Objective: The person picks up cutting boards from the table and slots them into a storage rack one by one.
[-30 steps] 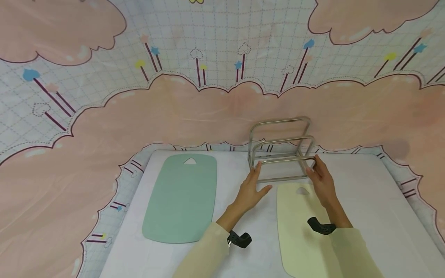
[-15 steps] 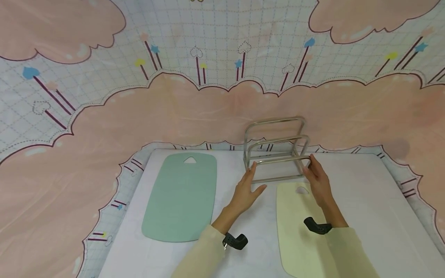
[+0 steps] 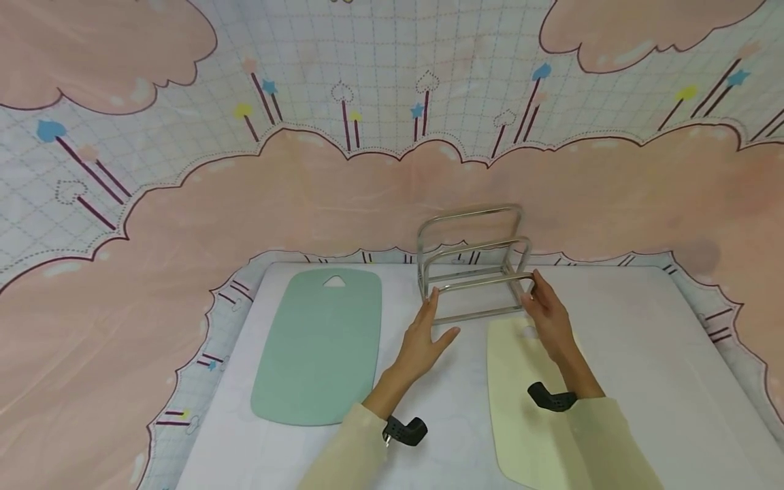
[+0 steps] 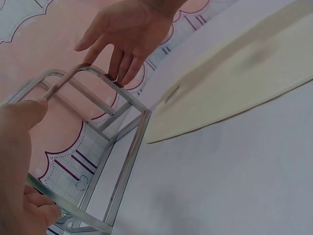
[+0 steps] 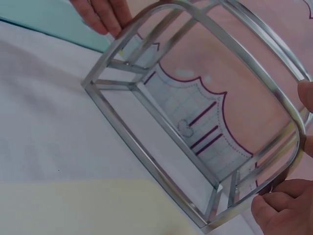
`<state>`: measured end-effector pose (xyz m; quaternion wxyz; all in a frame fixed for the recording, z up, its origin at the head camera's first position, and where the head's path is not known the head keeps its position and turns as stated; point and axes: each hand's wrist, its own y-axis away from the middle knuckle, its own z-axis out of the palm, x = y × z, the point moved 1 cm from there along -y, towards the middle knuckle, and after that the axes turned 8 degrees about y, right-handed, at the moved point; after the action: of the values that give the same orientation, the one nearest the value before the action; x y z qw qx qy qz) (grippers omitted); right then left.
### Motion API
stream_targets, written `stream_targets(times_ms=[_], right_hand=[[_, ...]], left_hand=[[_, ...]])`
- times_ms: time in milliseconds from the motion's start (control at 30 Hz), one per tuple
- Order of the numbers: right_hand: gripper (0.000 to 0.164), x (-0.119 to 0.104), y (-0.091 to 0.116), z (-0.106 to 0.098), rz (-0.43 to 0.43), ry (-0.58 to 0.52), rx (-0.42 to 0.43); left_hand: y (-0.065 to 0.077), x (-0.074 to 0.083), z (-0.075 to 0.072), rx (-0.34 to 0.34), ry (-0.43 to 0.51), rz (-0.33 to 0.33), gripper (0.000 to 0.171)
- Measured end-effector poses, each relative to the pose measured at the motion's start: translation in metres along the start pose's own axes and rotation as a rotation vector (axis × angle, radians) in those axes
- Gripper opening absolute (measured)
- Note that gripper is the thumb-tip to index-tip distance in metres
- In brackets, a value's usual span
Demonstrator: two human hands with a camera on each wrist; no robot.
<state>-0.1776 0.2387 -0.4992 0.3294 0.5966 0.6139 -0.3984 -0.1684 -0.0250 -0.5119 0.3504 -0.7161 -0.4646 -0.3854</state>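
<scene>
A silver metal rack (image 3: 474, 280) with three upright loops stands at the back edge of the white table. My left hand (image 3: 419, 344) touches its left side with nearly straight fingers, the thumb sticking out in front of the front loop. At the other end, my right hand (image 3: 549, 323) grips the front loop's right corner between thumb and fingers. In the right wrist view its curled fingers (image 5: 286, 203) sit against the rail. A pale yellow cutting board (image 3: 520, 395) lies flat in front of the rack, partly covered by the right forearm. Nothing stands between the loops.
A green cutting board (image 3: 318, 347) lies flat left of the hands, its triangular handle hole toward the back. A printed cloth (image 3: 367, 204) with clouds hangs behind the white table (image 3: 661, 367). Bare tabletop extends right of the yellow board.
The rack has slid to the left along the back of the table, turning slightly, with both hands moving along with it. Both cutting boards stay in place.
</scene>
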Motion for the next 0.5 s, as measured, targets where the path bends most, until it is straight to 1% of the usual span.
stream_targets(times_ms=[200,333,500], right_hand=[[0.061,0.002,0.0,0.005,0.004,-0.036,-0.002],[0.061,0.0,0.002,0.008,-0.005,-0.063,-0.002],[0.062,-0.006,0.002,0.01,-0.037,-0.029,-0.018]], left_hand=[[0.007,-0.001,-0.003,0.005,0.026,-0.013,0.084],[0.01,-0.002,-0.005,0.013,0.034,-0.015,0.084],[0.013,-0.002,-0.007,0.044,0.041,-0.006,0.085]])
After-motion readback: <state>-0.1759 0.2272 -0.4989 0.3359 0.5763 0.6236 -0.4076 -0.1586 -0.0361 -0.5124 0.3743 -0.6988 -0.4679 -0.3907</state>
